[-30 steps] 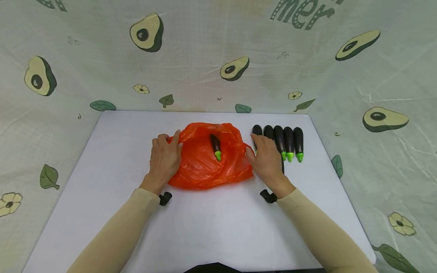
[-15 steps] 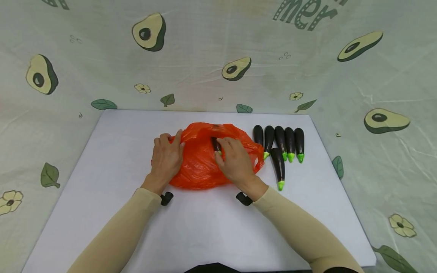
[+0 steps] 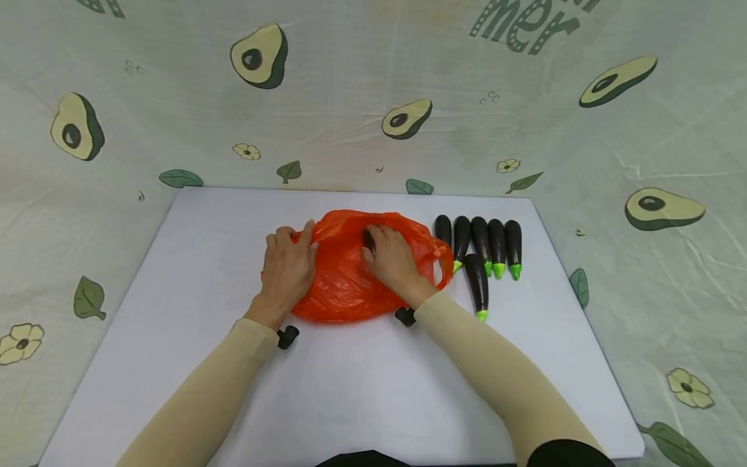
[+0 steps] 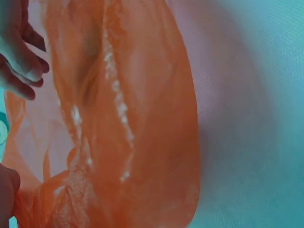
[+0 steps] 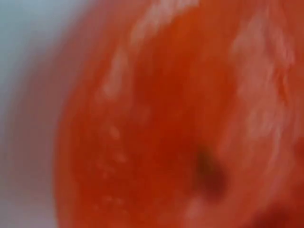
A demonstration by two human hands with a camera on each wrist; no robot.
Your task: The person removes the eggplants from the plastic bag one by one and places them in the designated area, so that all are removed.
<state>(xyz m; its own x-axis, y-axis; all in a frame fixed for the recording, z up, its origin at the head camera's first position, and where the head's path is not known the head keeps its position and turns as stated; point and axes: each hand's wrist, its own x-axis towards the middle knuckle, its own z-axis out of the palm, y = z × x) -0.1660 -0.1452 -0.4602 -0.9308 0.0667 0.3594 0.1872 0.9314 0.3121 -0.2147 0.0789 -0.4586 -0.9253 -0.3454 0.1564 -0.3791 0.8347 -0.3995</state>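
Note:
An orange-red plastic bag (image 3: 335,285) lies on the white table, its mouth spread. My left hand (image 3: 287,269) grips the bag's left rim; in the left wrist view a fingertip (image 4: 7,190) shows against the plastic. My right hand (image 3: 392,258) reaches into the bag, thumb and fingers about a small dark eggplant (image 3: 368,240), mostly covered by the hand. The left wrist view shows several curved fingers (image 4: 23,61) of the right hand behind the bag's edge. In the right wrist view the bag (image 5: 166,95) is blurred, with a dark spot low on it.
To the right of the bag, a row of several dark eggplants (image 3: 497,243) with bright green stems lies on the table (image 3: 373,389). Another eggplant (image 3: 476,282) lies nearer. A cloth (image 3: 327,110) printed with avocados hangs behind and at both sides.
My right hand has moved left from the bag's right rim into the bag and taken hold of the eggplant inside. The released right handle has spread toward the row. My left hand stays.

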